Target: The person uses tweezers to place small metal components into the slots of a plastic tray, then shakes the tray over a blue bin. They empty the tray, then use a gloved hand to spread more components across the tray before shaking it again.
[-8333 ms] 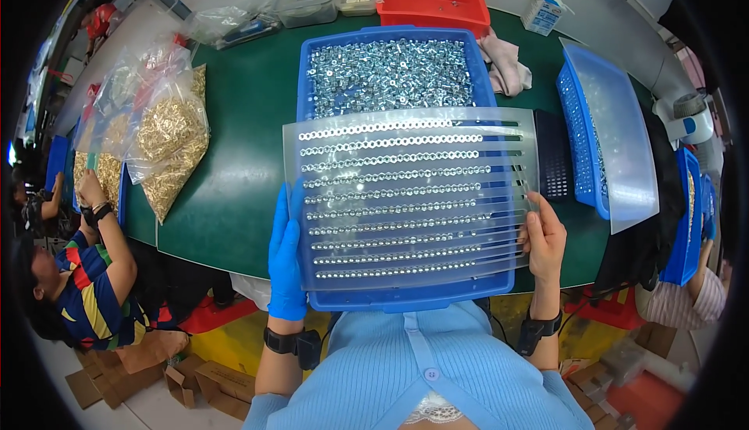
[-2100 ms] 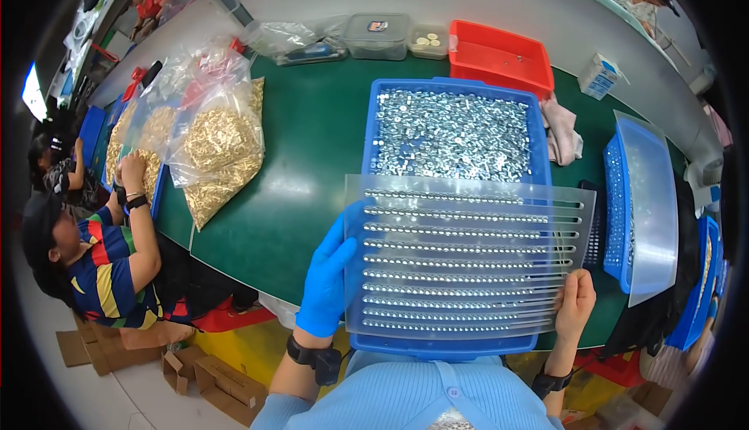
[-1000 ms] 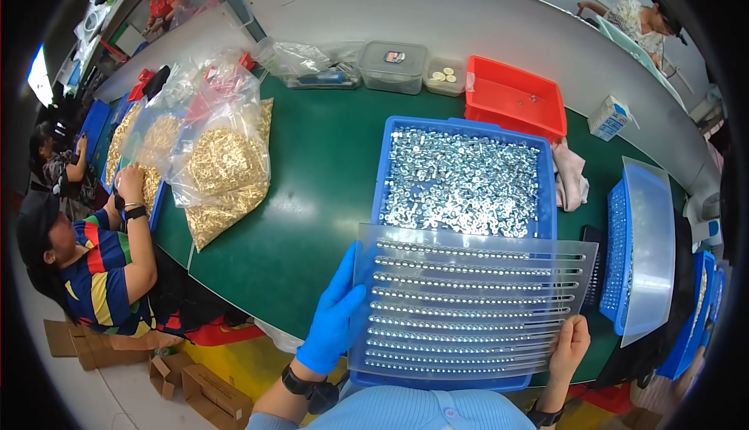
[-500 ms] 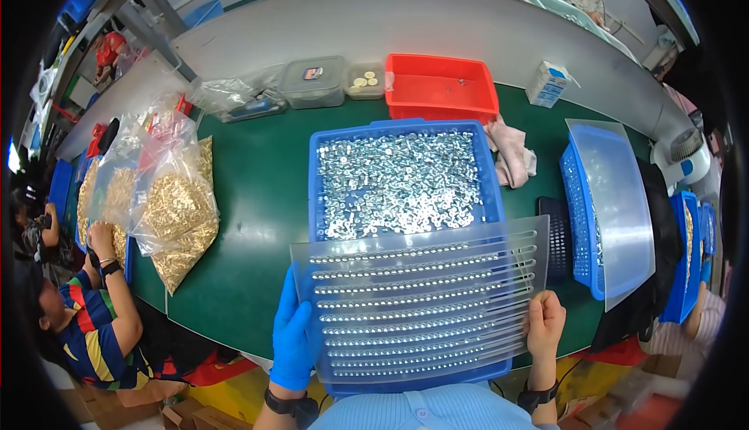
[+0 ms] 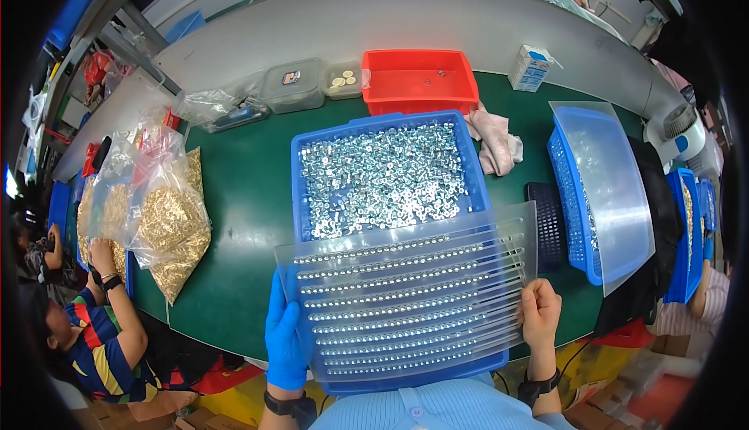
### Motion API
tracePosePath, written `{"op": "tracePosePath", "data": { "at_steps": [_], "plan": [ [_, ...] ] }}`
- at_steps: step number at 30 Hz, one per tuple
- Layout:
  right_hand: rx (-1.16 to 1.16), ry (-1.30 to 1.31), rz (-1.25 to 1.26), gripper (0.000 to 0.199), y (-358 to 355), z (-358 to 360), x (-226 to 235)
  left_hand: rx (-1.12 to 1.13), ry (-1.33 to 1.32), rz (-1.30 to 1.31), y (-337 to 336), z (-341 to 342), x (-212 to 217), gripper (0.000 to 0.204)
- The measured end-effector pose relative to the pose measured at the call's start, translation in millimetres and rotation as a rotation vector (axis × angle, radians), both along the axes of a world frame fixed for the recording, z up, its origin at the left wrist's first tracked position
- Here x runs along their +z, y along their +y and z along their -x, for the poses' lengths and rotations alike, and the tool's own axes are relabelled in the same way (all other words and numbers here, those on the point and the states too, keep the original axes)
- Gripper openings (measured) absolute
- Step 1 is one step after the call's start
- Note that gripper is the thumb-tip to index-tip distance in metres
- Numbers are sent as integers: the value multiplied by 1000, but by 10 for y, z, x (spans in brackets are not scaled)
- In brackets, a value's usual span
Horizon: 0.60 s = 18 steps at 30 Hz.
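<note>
The table [image 5: 242, 219] lies beneath and beyond the fingers. The blue tray [image 5: 299, 184] sits between the fingers and extends forward of them. The clear slotted sheet [image 5: 484, 226] spans from left to right fingers, above the tray's near portion. The right hand [image 5: 541, 314] pinches its right edge. The gloved left hand [image 5: 285, 344] meets its left edge; finger closure cannot be told. Metal parts [image 5: 390, 169] lie loose forward of the fingers and in rows between them.

"what's lying on that green table [image 5: 250, 212]?"

"i'm facing a blue tray [image 5: 298, 196] that's resting on it, with a red bin [image 5: 421, 106] standing behind."

"and sideways?"

"clear bags [image 5: 168, 223] are slumping to my left; a blue basket [image 5: 569, 204] is standing to my right."
</note>
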State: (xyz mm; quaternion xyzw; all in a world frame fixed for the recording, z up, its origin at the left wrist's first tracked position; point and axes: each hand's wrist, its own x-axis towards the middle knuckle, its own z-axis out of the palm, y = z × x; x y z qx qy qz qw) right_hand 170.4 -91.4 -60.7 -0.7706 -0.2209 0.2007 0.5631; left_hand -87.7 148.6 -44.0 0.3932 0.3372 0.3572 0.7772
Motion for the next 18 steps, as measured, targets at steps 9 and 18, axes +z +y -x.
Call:
{"op": "tracePosePath", "data": {
  "at_steps": [9,18],
  "plan": [
    [3,-12,-7,20,-32,4,-50,3,-37,24,6,28,6,59],
    [-15,0,-42,21,-48,2,-110,-3,10,-7,8,52,-16,58]
  ]
}}
